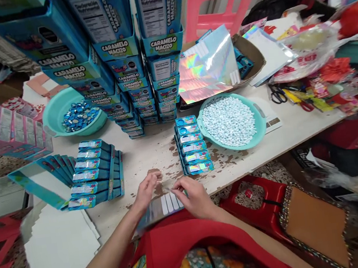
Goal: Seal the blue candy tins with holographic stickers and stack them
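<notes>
Close to the table's front edge, in front of my body, lies a shiny sheet (162, 210) with several white strips on it. My right hand (191, 197) is over the sheet, its thumb and forefinger pinched at the far edge; a thin, small piece seems to be there, too small to name. Just to the left, my left hand (147, 191) hovers by the sheet's far corner, fingers stretched out and nothing visible in them. Beyond the hands stands a row of small blue tins (193, 146) with shiny labels on several tops.
A turquoise basin (259, 126) of pale blue candies stands right of the tins, another basin (51, 117) with blue lids at left. Tall stacks of blue boxes (119, 50) rise at the back. Left are packed tins (89, 175); a holographic sheet (210, 67) leans behind.
</notes>
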`<state>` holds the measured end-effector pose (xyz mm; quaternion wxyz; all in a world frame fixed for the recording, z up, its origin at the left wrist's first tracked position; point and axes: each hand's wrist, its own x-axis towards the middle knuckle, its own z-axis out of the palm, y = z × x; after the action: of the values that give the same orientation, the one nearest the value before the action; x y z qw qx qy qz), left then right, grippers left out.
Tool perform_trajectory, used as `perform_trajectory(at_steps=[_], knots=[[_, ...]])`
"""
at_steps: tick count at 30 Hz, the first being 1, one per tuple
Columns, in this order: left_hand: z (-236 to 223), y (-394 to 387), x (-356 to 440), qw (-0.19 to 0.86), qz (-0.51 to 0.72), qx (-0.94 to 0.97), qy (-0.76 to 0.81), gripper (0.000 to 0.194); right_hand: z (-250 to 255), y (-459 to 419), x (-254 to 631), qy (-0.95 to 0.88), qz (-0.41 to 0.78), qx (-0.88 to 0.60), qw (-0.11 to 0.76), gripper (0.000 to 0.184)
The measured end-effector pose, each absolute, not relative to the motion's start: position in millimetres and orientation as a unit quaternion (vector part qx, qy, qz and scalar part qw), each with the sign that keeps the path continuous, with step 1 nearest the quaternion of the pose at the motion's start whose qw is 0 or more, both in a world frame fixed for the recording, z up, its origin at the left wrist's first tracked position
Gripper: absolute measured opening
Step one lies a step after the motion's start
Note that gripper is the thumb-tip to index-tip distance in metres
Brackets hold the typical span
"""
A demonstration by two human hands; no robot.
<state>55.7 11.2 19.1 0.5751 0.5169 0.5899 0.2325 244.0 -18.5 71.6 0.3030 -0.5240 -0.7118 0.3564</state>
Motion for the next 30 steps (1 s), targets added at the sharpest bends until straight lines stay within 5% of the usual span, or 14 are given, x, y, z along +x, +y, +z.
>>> perform_trajectory(at_steps=[4,8,18,30], knots=[[79.0,28.2,88.0,0.690,0.210,0.520,0.458,0.035,98.8,-0.5,258.4,-0.635,0.348,-0.578,0.377,0.011],[100.9,66.2,113.5,0.673,0.182,0.551,0.459,0.033,90.9,34.3,268.0,-0.570,0.292,-0.647,0.414,0.010],[97.6,170.2,144.0,0.640,0.202,0.603,0.432,0.024,83.0,115.3,296.5,-0.537,0.182,-0.728,0.386,0.016],[61.5,182.7,149.7,0.681,0.243,0.517,0.459,0.018,52.6,145.9,304.1,-0.513,0.180,-0.743,0.391,0.002]])
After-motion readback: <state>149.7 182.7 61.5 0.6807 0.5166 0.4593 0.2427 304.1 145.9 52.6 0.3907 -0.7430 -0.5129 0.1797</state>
